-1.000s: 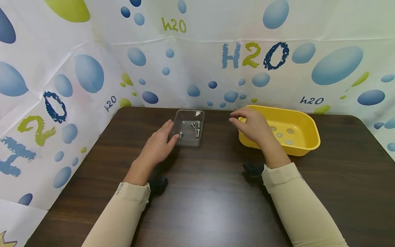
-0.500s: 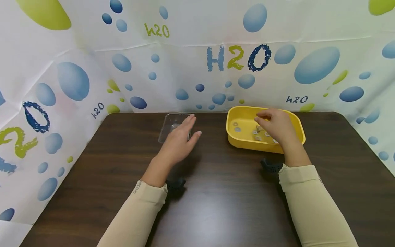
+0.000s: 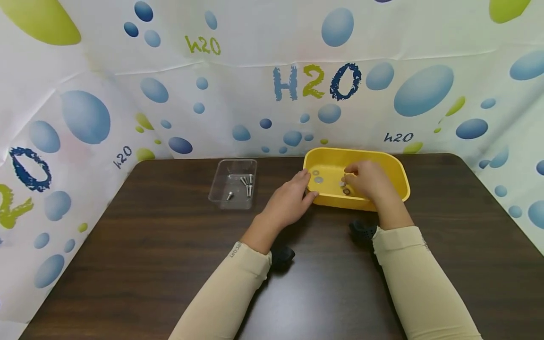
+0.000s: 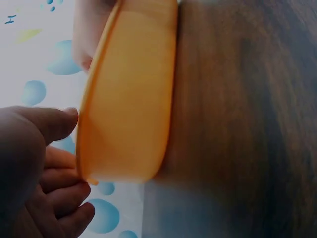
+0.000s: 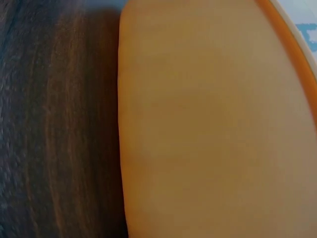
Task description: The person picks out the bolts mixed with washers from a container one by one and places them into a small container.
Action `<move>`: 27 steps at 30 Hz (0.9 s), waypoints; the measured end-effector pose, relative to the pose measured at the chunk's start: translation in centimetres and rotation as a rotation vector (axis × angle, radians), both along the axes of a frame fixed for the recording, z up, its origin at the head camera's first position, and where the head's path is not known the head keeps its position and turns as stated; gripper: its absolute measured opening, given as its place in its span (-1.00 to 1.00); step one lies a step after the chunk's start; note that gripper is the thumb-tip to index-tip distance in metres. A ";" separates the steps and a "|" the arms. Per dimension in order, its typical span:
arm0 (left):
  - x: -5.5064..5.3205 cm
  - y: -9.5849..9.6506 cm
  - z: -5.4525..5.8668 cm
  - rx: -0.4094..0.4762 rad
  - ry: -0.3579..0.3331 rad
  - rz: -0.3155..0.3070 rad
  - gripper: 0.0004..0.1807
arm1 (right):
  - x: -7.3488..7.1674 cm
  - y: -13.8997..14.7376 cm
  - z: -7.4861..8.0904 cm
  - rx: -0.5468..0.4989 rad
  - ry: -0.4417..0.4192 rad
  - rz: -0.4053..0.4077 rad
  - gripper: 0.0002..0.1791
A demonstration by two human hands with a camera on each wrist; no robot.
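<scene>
The yellow plastic tub (image 3: pixel 344 202) stands at the back of the table with several small metal washers (image 3: pixel 318 180) on its floor. My left hand (image 3: pixel 284 200) is at the tub's left front corner, its fingers fairly straight along the left end. Both thumb and fingertips come right up to the rim in the left wrist view. Inside the tub, my right hand (image 3: pixel 369 182) reaches down with curled fingers, thumb tip over a washer (image 3: pixel 342 183); whether it pinches this I cannot tell. Only the tub's outer wall (image 5: pixel 208 124) shows in the right wrist view, with no hand.
Left of the tub, a clear plastic box (image 3: pixel 218 189) holds several metal screws (image 3: pixel 249 188). The dark wood table (image 3: pixel 148 255) backs onto a white sheet (image 3: pixel 238 89) printed with blue drops. A black wrist device (image 3: pixel 282 256) sits under the left cuff.
My left hand has moved right, from the clear box to the yellow tub's corner. My right hand has gone from above the tub's left end down among the washers. The head view has shifted.
</scene>
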State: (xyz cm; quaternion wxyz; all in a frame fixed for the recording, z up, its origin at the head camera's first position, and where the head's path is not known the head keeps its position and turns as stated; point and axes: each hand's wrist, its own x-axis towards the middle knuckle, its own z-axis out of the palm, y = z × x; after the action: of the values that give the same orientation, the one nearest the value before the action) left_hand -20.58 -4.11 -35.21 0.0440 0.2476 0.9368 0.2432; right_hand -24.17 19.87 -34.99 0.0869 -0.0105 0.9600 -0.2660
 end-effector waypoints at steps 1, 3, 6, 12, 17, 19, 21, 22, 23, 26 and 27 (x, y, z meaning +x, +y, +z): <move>0.0 0.1 -0.1 -0.010 0.000 0.008 -0.29 | 0.0 -0.1 -0.1 -0.004 -0.016 0.002 -0.56; -0.1 0.2 -0.2 -0.023 0.003 0.021 -0.28 | 0.0 -0.3 -0.2 -0.003 -0.039 0.006 -0.58; 0.0 0.1 -0.3 -0.030 0.009 0.032 -0.27 | -0.1 -0.5 -0.3 0.005 -0.057 0.017 -0.62; 0.0 0.0 -0.4 -0.045 0.039 0.024 -0.29 | -0.4 -0.6 -0.6 0.033 -0.059 0.053 -0.74; 0.0 0.0 -0.4 -0.062 0.049 0.022 -0.30 | -0.5 -0.6 -0.8 0.023 -0.043 0.063 -0.81; 0.0 0.0 -0.3 -0.066 0.050 0.021 -0.30 | -0.5 -0.7 -0.8 0.024 -0.040 0.072 -0.84; 0.0 0.0 -0.3 -0.070 0.053 0.019 -0.30 | -0.6 -0.7 -0.9 0.027 -0.038 0.074 -0.83; 0.0 0.0 -0.3 -0.071 0.053 0.019 -0.30 | -0.7 -0.7 -0.9 0.032 -0.037 0.077 -0.82; 0.0 0.0 -0.3 -0.072 0.053 0.018 -0.30 | -0.7 -0.7 -0.9 0.036 -0.038 0.079 -0.79; -0.1 0.1 -0.2 -0.074 0.051 0.020 -0.30 | -0.9 -0.6 -0.9 0.043 -0.039 0.085 -0.69; -0.1 0.1 -0.2 -0.074 0.049 0.022 -0.30 | -0.9 -0.6 -0.9 0.045 -0.039 0.087 -0.68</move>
State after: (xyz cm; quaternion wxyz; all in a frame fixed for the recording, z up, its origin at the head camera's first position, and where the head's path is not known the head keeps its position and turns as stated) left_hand -20.72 -4.00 -35.45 0.0275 0.2412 0.9487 0.2026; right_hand -25.10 19.24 -35.92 0.1174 -0.0452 0.9625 -0.2405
